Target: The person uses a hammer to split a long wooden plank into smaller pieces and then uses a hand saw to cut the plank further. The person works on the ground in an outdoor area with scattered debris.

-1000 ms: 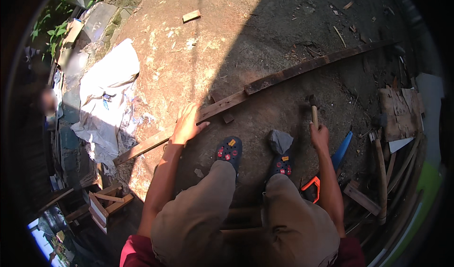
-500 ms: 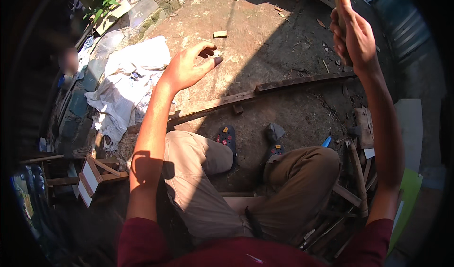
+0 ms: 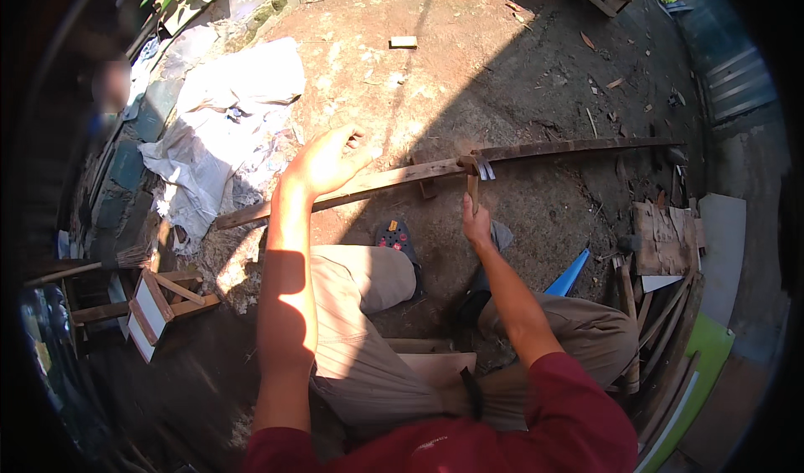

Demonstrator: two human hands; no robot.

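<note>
My right hand (image 3: 476, 222) is closed around the wooden handle of a claw hammer (image 3: 484, 168). The hammer's head is at the long wooden beam (image 3: 394, 177), close to where a darker length of wood (image 3: 569, 148) overlaps it; whether they touch I cannot tell. Raised over the left part of the beam, my left hand (image 3: 325, 165) has its fingers loosely curled, with a gap to the thumb and nothing visible in it. Bright sun washes out its fingertips. A short wood piece (image 3: 425, 184) sits against the beam, left of the hammer.
A small wood block (image 3: 403, 43) lies on the sunlit ground ahead. White cloth (image 3: 226, 113) is heaped at left, above a small wooden frame (image 3: 155, 310). Right of my legs are a blue pointed object (image 3: 569, 274), scrap wood (image 3: 662, 239) and a green panel (image 3: 699, 360).
My right hand has swung the hammer down from high at the right to the beam. My left hand has moved slightly down and left. The view has shifted somewhat.
</note>
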